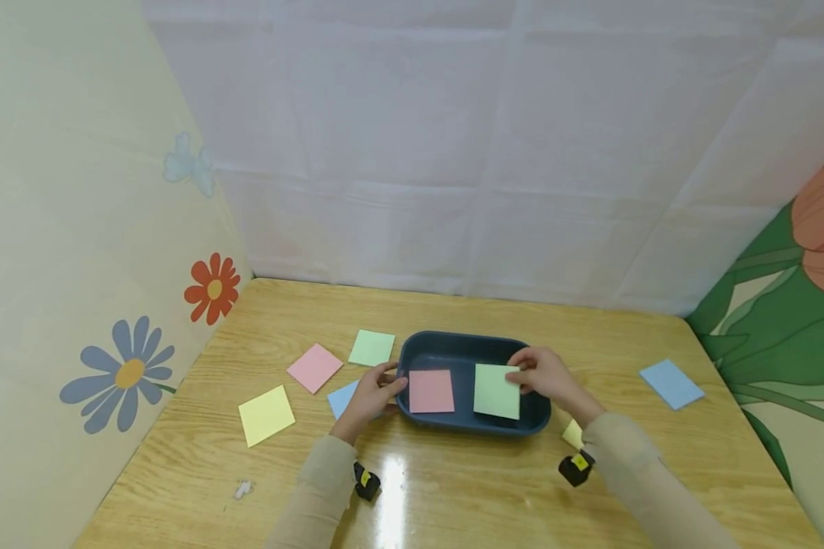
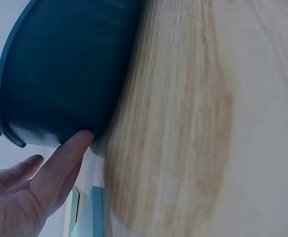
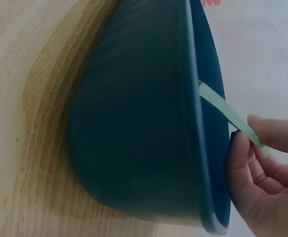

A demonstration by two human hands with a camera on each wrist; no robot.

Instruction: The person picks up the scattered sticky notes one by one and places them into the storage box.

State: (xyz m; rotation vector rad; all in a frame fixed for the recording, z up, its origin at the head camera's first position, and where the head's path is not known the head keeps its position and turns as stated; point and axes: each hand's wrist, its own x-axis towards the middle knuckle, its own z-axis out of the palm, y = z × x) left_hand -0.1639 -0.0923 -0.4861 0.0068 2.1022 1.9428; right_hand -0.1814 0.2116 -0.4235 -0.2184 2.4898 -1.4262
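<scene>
- Fingers of the right hand (image 1: 544, 372) are pinching a light green square (image 1: 497, 392), thumb lying over its face and fingertips tucking in behind (the right wrist cam is showing that grip pretty well).
- That light green square is tilting over the right half of the dark blue tray (image 1: 463, 389), its lower edge dipping behind the rim (can't tell if it's touching the tray's floor).
- The left hand (image 1: 372, 395) is holding the tray's left end, thumb resting at the rim, fingertips pressing on the outside wall.
- An inner pink square (image 1: 432, 391) is sitting in the tray's left half, a little apart from the green one.
- The tray is standing upright on a wooden table (image 1: 474, 496).
- Left side: a second green square (image 1: 371, 348), an outer pink square (image 1: 314, 368) and a big yellow square (image 1: 266, 415) are lying loose, and a blue square (image 1: 342, 396) is peeking out from behind the left hand.
- Right side: a yellow piece (image 1: 572, 435) is poking out beside the right sleeve (image 1: 621, 442), and another blue square (image 1: 671, 383) is lying well apart, near the table's edge.
- A white sheet (image 1: 398, 152) is hanging behind everything (flowery panels are flanking it).
</scene>
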